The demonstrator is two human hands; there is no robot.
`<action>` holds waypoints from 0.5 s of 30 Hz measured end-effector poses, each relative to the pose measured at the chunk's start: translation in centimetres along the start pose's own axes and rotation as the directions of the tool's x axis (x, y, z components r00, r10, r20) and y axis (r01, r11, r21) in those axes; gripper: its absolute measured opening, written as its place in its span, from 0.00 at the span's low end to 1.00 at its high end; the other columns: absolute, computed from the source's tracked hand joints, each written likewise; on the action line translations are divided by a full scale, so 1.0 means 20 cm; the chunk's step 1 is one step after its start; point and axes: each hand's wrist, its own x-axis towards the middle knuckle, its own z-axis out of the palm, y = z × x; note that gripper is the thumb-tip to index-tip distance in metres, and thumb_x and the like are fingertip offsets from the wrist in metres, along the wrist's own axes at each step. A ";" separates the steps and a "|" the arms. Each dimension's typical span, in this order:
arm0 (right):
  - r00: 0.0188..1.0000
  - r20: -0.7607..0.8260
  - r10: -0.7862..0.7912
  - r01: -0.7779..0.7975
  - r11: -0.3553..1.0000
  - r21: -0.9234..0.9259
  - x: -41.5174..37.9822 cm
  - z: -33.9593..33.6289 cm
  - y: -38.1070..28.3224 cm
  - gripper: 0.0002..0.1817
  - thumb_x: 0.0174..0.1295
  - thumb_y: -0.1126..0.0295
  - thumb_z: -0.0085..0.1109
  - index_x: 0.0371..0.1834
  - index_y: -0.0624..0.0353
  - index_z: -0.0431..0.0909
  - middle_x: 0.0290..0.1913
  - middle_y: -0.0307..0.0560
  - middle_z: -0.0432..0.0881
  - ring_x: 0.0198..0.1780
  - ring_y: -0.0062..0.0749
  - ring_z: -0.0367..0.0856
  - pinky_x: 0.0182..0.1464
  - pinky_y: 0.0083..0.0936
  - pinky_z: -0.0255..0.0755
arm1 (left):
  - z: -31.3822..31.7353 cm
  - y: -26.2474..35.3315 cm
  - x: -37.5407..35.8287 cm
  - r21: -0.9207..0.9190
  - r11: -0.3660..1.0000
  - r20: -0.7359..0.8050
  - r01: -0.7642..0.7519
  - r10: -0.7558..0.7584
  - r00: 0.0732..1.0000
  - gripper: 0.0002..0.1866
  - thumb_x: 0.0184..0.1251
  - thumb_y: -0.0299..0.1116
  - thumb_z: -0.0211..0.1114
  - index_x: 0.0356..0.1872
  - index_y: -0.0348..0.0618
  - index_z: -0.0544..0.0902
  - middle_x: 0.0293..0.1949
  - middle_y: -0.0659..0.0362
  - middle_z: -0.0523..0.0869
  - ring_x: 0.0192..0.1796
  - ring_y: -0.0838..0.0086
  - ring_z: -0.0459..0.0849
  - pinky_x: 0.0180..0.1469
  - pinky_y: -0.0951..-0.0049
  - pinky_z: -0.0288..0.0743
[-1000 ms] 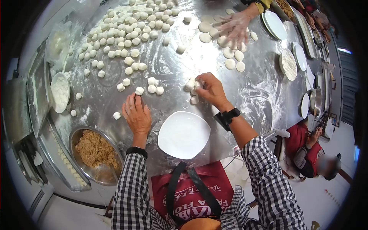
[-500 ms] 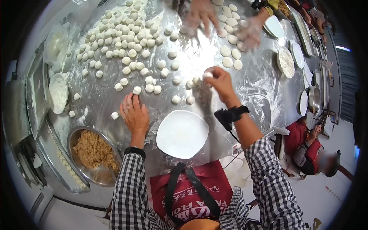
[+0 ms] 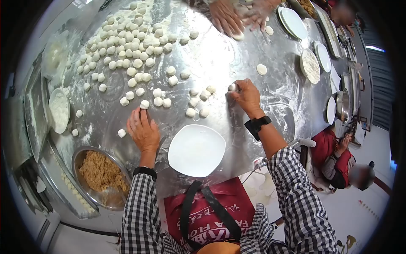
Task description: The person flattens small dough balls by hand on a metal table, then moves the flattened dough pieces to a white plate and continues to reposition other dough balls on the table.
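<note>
My left hand (image 3: 144, 130) lies low over the floury metal table, fingers stretched out and apart. Its fingertips meet a small white dough ball (image 3: 144, 104), and another dough ball (image 3: 122, 133) sits just left of the hand. Between the thumb and fingers of my right hand (image 3: 248, 98), a dough piece (image 3: 232, 87) is pinched near the tabletop. A small cluster of dough balls (image 3: 204, 95) rests to the left of that hand. Nearer to me, between my forearms, stands a white square plate (image 3: 196, 150) with nothing on it.
Many dough balls (image 3: 137, 63) cover the back left. A metal bowl of brown filling (image 3: 101, 171) stands at the left front, flour bowls (image 3: 59, 111) (image 3: 311, 66) at both sides. A co-worker's hands (image 3: 226, 19) work at the far edge near a flattened dough round (image 3: 261, 69).
My right hand has lowered its dough piece slightly toward the table. The co-worker's hands have drawn together at the far edge, and most flattened rounds there are gone from view.
</note>
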 end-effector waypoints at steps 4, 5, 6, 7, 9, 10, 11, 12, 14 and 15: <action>0.986 -0.092 -0.136 0.151 0.972 0.179 0.00 0.05 0.04 0.13 0.51 0.68 0.67 0.40 0.52 0.81 0.37 0.45 0.76 0.38 0.43 0.79 0.41 0.35 0.74 | 0.00 0.00 0.00 0.005 1.000 0.008 -0.002 0.002 1.000 0.30 0.57 0.33 0.62 0.63 0.45 0.68 0.66 0.56 0.67 0.70 0.59 0.61 0.71 0.49 0.51; 0.985 -0.083 -0.150 0.161 0.975 0.155 0.02 0.06 0.06 0.13 0.50 0.67 0.68 0.41 0.52 0.81 0.38 0.44 0.76 0.38 0.43 0.79 0.41 0.35 0.74 | 0.00 0.00 0.00 0.007 1.000 0.011 -0.003 0.003 1.000 0.29 0.57 0.34 0.62 0.63 0.44 0.68 0.66 0.56 0.67 0.70 0.59 0.61 0.71 0.49 0.51; 0.984 -0.073 -0.162 0.170 0.977 0.131 0.03 0.06 0.05 0.14 0.50 0.67 0.69 0.41 0.52 0.81 0.38 0.44 0.76 0.38 0.42 0.79 0.41 0.35 0.74 | 0.00 0.00 0.00 0.008 1.000 0.015 0.001 -0.001 1.000 0.29 0.57 0.34 0.61 0.63 0.45 0.68 0.66 0.56 0.67 0.70 0.59 0.61 0.71 0.49 0.50; 0.991 -0.051 -0.124 0.128 0.987 0.100 0.03 0.05 0.05 0.14 0.50 0.68 0.68 0.42 0.51 0.80 0.39 0.44 0.76 0.38 0.43 0.79 0.41 0.35 0.74 | 0.00 0.00 0.00 0.008 1.000 0.020 0.006 -0.006 1.000 0.29 0.58 0.34 0.61 0.63 0.45 0.68 0.66 0.56 0.67 0.70 0.59 0.61 0.71 0.49 0.50; 0.999 -0.012 -0.046 0.046 0.998 0.035 0.03 0.03 0.04 0.15 0.50 0.70 0.68 0.42 0.51 0.80 0.40 0.44 0.76 0.38 0.43 0.79 0.41 0.35 0.74 | 0.00 0.00 0.00 0.006 1.000 0.023 0.006 -0.006 1.000 0.29 0.58 0.34 0.61 0.63 0.45 0.67 0.66 0.55 0.67 0.71 0.59 0.60 0.72 0.49 0.50; 0.996 -0.043 -0.081 0.084 0.993 0.079 0.03 0.04 0.03 0.15 0.50 0.69 0.68 0.42 0.51 0.79 0.40 0.44 0.76 0.38 0.43 0.79 0.41 0.35 0.74 | 0.00 0.00 0.00 0.005 1.000 0.021 0.001 -0.001 1.000 0.29 0.58 0.34 0.61 0.63 0.45 0.67 0.66 0.55 0.66 0.71 0.59 0.60 0.72 0.49 0.50; 0.990 -0.074 -0.116 0.124 0.985 0.120 0.02 0.04 0.03 0.15 0.50 0.68 0.69 0.42 0.51 0.79 0.40 0.43 0.75 0.39 0.43 0.79 0.41 0.35 0.74 | 0.00 0.00 0.00 0.003 1.000 0.019 -0.002 0.002 1.000 0.29 0.58 0.34 0.61 0.63 0.45 0.67 0.66 0.55 0.66 0.71 0.59 0.60 0.72 0.49 0.50; 0.983 -0.107 -0.149 0.165 0.973 0.159 0.02 0.05 0.04 0.15 0.50 0.67 0.69 0.41 0.51 0.79 0.39 0.43 0.75 0.39 0.43 0.79 0.40 0.35 0.74 | 0.00 0.00 0.00 0.001 1.000 0.020 -0.002 0.002 1.000 0.29 0.58 0.34 0.61 0.63 0.45 0.67 0.66 0.55 0.66 0.71 0.59 0.60 0.72 0.49 0.50; 0.987 -0.019 -0.161 0.162 0.980 0.112 0.03 0.07 0.07 0.15 0.49 0.66 0.70 0.41 0.50 0.79 0.40 0.44 0.76 0.39 0.42 0.79 0.39 0.35 0.74 | 0.00 -0.01 0.00 -0.003 1.000 0.021 -0.002 0.002 1.000 0.29 0.59 0.34 0.60 0.63 0.45 0.67 0.66 0.55 0.66 0.71 0.59 0.60 0.72 0.49 0.50; 0.986 0.025 -0.165 0.163 0.983 0.088 0.04 0.06 0.06 0.16 0.49 0.65 0.70 0.41 0.50 0.78 0.41 0.44 0.76 0.40 0.41 0.79 0.38 0.34 0.74 | 0.00 -0.01 0.00 0.002 1.000 0.026 0.001 -0.001 1.000 0.29 0.59 0.34 0.60 0.63 0.45 0.67 0.66 0.55 0.66 0.71 0.59 0.60 0.72 0.49 0.50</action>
